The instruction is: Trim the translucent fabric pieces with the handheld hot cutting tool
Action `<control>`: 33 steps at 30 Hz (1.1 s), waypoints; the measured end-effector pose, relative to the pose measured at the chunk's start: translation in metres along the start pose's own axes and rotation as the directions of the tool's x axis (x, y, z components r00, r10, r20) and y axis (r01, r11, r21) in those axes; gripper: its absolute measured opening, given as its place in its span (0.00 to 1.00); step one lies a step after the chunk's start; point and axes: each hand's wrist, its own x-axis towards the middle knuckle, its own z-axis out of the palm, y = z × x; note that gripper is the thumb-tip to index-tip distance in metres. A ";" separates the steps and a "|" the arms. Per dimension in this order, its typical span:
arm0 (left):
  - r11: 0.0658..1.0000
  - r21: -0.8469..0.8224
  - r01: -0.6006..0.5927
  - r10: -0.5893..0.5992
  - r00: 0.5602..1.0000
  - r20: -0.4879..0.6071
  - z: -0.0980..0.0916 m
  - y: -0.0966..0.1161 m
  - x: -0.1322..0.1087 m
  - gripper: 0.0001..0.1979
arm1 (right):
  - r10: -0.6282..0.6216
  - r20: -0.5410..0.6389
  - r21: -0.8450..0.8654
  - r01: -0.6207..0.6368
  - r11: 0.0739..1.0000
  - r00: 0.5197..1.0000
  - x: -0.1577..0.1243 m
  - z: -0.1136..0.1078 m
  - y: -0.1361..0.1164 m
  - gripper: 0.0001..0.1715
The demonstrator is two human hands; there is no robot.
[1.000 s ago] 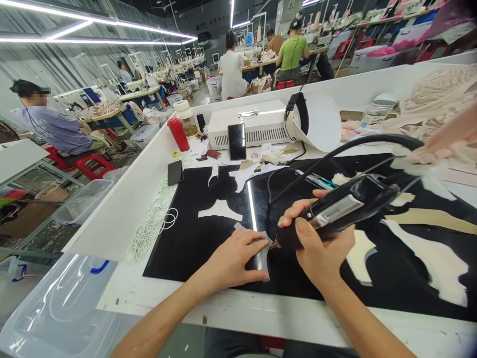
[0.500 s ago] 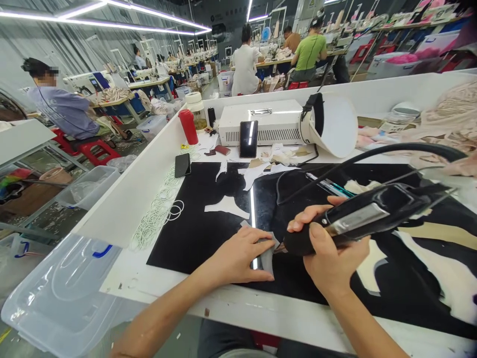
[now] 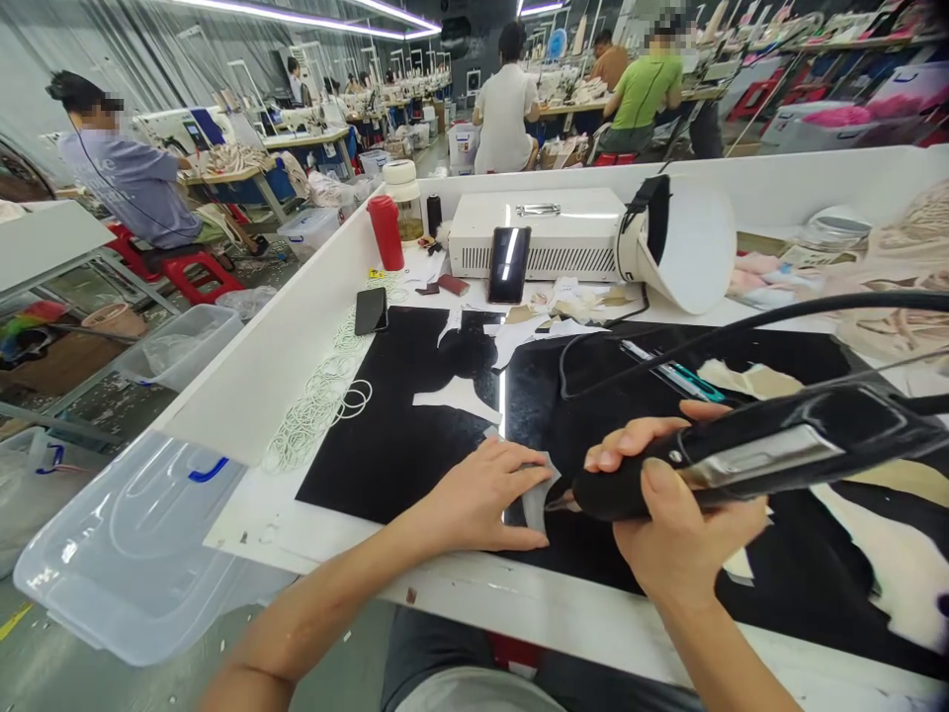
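Observation:
My left hand [image 3: 489, 494] lies spread on a small grey sheet piece [image 3: 535, 494] on the black mat [image 3: 378, 435], thumb and fingers apart, pressing it down. Part of the piece is hidden under the fingers. My right hand [image 3: 689, 524] is wrapped round a black corded hand-held cutter [image 3: 771, 455] with a metal strip along its side. Its thin tip points left, close to the grey piece's right edge; I cannot tell whether they touch. A white cut piece [image 3: 458, 398] rests beyond my left hand.
Pale rings [image 3: 311, 405] are heaped along the left wall. A phone [image 3: 508, 265] leans on a white vented box [image 3: 538, 232], beside a red cup [image 3: 386, 233] and a white cone-shaped shade [image 3: 697, 247]. A teal pen-like tool [image 3: 682, 378] and cream pieces [image 3: 882, 554] lie to the right.
The cutter and my right hand have shifted a little to the right, the tip staying by the grey piece. My left hand holds nearly the same place. The whole view has tilted slightly.

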 end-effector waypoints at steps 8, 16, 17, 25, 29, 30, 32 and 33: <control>1.000 0.001 0.004 -0.004 1.000 0.005 0.000 -0.001 0.000 0.35 | 0.024 0.024 0.036 -0.025 0.999 0.999 -0.013 -0.004 -0.005 0.26; 1.000 0.006 0.000 0.000 1.000 0.002 -0.001 0.001 0.001 0.36 | 0.008 0.050 -0.050 -0.006 0.999 0.999 -0.018 -0.008 -0.001 0.24; 1.000 0.010 0.000 0.000 1.000 0.002 -0.001 0.000 0.001 0.36 | 0.006 0.049 -0.050 -0.004 0.999 0.999 -0.018 -0.009 -0.001 0.24; 0.998 0.051 -0.038 0.039 0.999 -0.019 0.001 -0.004 -0.006 0.21 | -0.049 -0.002 -0.110 0.048 0.993 0.999 0.000 -0.025 -0.008 0.24; 0.995 0.055 -0.085 0.086 0.996 -0.013 0.003 -0.003 -0.007 0.15 | -0.117 -0.036 -0.161 0.110 0.981 0.992 0.013 -0.036 -0.010 0.24; 0.994 0.054 -0.096 0.097 0.995 -0.013 0.003 -0.003 -0.007 0.14 | -0.125 -0.044 -0.172 0.115 0.978 0.991 0.016 -0.039 -0.010 0.24; 0.992 0.048 -0.115 0.116 0.993 -0.015 0.004 -0.001 -0.007 0.13 | -0.135 -0.059 -0.186 0.122 0.975 0.989 0.021 -0.043 -0.009 0.23; 0.991 0.042 -0.123 0.124 0.992 -0.015 0.004 0.001 -0.007 0.13 | -0.141 -0.064 -0.189 0.126 0.974 0.988 0.023 -0.044 -0.009 0.22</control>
